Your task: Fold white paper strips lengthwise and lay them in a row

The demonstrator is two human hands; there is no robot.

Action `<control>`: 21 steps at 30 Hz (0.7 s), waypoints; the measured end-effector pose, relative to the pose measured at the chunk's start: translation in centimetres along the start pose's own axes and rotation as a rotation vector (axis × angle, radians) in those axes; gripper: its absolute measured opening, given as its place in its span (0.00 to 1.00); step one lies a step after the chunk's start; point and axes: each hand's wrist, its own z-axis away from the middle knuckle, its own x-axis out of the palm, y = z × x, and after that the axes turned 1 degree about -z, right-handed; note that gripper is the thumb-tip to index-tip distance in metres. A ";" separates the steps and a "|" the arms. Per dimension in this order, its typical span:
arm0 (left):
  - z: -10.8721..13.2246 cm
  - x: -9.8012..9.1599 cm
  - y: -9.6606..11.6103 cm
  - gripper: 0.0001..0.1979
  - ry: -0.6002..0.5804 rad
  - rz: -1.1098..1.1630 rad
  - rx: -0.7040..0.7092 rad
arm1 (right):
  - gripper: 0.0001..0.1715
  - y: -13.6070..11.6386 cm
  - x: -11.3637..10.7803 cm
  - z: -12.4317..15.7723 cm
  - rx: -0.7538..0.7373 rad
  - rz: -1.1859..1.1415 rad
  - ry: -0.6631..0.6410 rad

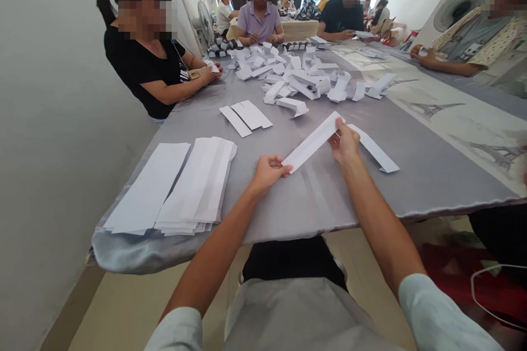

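- The left hand [269, 171] pinches one end of a long white paper strip [313, 142] between thumb and curled fingers.
- The right hand [345, 142] grips the same strip at its bend, with the fingers curled around the paper, so the strip forms a shallow peak with its shorter leg sloping down to the right.
- The strip sits just above the near edge of the table, and both forearms reach toward it from the bottom of the view.
- To the left of the strip lie two flat stacks of white paper strips [197, 186], unfolded as far as I can tell, and they look like a good amount of paper.
- Just beyond the strip, a few flat strips [245, 119] lie apart from the stacks.
- Farther beyond it spreads a large heap of folded white paper pieces [296, 74], which seem already worked.
- Under everything is a grey satin table cover [432, 175], and beside it, to the right of the strip, runs a cloth printed with Eiffel Towers [465, 115].
- Around the far side of the table sit several co-workers; the nearest, in a black top [142, 60], has both hands on a small paper piece [212, 66].
- Well beyond the strip, a pedestal fan [205, 22] stands against the wall.
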 end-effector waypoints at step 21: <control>0.1 0.7 -0.1 0.22 -0.023 0.063 0.017 | 0.28 2.5 1.1 3.5 0.046 0.233 -0.443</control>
